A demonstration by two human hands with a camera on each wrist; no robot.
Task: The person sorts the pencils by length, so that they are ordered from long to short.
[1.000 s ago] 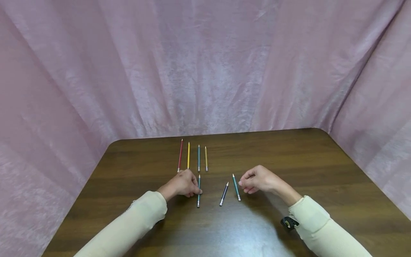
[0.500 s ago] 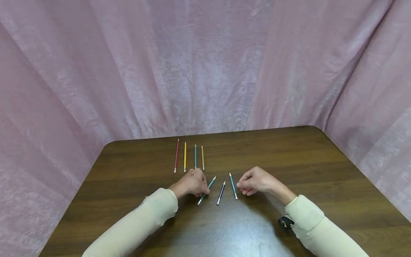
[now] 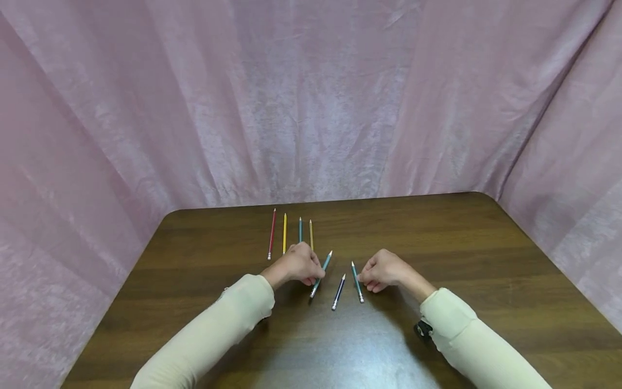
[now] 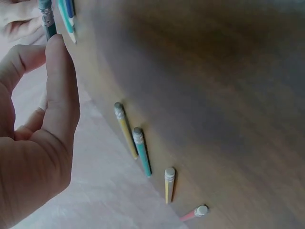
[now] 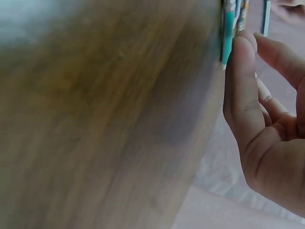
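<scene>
My left hand (image 3: 302, 263) pinches a teal pencil (image 3: 327, 261) between thumb and fingertips. In the left wrist view the silver ferrule of this held pencil (image 4: 47, 18) stands above the fingertips. Beside a green pencil (image 3: 357, 283) on the table is my right hand (image 3: 384, 271), its fingers loosely bent and the thumb close to the index finger. Whether the fingertips touch that green pencil (image 5: 228, 36) is unclear. A dark blue pencil (image 3: 339, 292) lies between the two hands, its tip pointing away.
Farther back, a red pencil (image 3: 272, 233), a yellow pencil (image 3: 284, 232), a blue-teal pencil (image 3: 300, 229) and a gold pencil (image 3: 311, 234) lie in a row, partly behind the left hand. Pink curtains (image 3: 311, 108) hang around the brown wooden table (image 3: 437, 237).
The left hand has carried the teal pencil rightward and away from me, tilting its tip right. The right hand has moved slightly left, closer to the green pencil.
</scene>
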